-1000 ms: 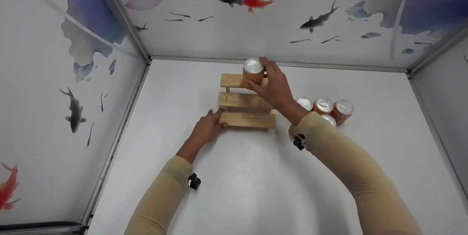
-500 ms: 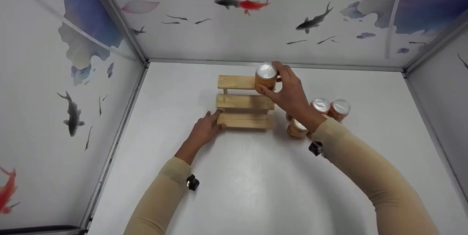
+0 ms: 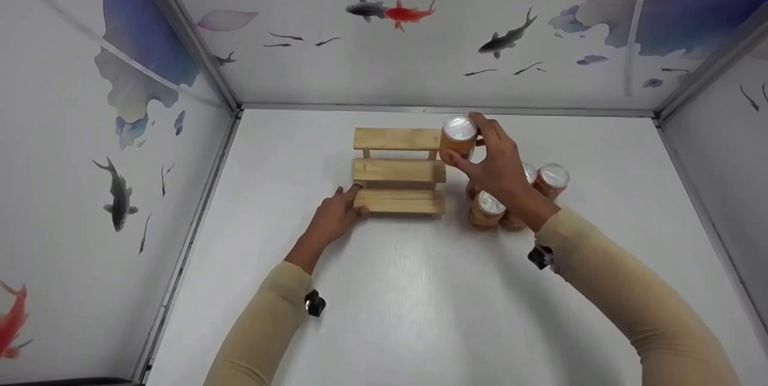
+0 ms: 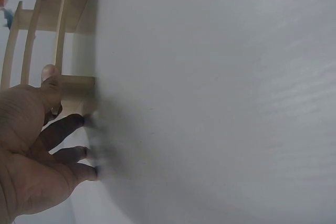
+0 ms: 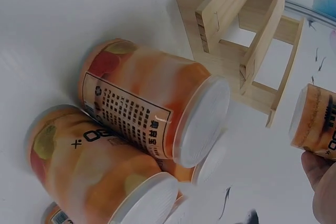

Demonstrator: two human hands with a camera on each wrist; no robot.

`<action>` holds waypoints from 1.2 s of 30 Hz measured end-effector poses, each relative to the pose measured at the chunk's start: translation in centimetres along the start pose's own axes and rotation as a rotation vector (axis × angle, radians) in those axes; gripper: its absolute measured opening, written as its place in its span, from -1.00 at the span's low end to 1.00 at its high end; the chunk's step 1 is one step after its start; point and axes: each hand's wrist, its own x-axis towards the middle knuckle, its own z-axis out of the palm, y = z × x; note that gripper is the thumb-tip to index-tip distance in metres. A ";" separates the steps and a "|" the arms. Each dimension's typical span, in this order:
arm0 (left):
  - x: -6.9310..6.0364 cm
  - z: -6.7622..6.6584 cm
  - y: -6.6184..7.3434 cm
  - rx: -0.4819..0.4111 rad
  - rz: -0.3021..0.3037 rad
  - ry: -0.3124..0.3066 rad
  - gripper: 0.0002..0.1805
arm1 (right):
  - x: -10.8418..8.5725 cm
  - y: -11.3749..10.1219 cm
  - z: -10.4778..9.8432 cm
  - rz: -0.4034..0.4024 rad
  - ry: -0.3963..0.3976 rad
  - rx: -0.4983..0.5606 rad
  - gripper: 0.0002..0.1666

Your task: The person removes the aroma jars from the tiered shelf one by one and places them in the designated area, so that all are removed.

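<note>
A small three-step wooden display rack (image 3: 399, 170) stands on the white table. My left hand (image 3: 331, 218) pinches the left end of its lowest step; in the left wrist view the thumb (image 4: 50, 74) lies on the step's edge, with the other fingers spread below. My right hand (image 3: 499, 164) grips an orange-labelled can (image 3: 458, 144) with a silvery lid, upright, just off the right end of the top step. In the right wrist view the held can (image 5: 319, 121) is cut off by the frame edge.
Several matching cans stand close together right of the rack, a front one (image 3: 486, 211) and a rear one (image 3: 552, 178) among them; my right forearm partly covers the group. White panels painted with fish (image 3: 408, 12) enclose the table (image 3: 384, 290) at back and sides.
My right hand has carried the can rightward and a little nearer, from above the top step to beside its right end. My left hand stays at the rack. The head view has shifted slightly.
</note>
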 end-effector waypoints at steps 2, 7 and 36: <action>-0.1 0.1 -0.1 0.003 0.000 0.002 -0.17 | -0.4 0.2 -0.3 0.003 0.000 -0.007 -0.02; -0.1 0.2 -0.2 0.008 0.000 0.012 -0.17 | -1.2 0.7 -1.0 0.008 -0.007 -0.020 0.01; -0.2 0.1 -0.1 0.018 0.011 0.011 -0.20 | -4.5 2.7 -4.7 0.090 0.044 -0.120 -0.03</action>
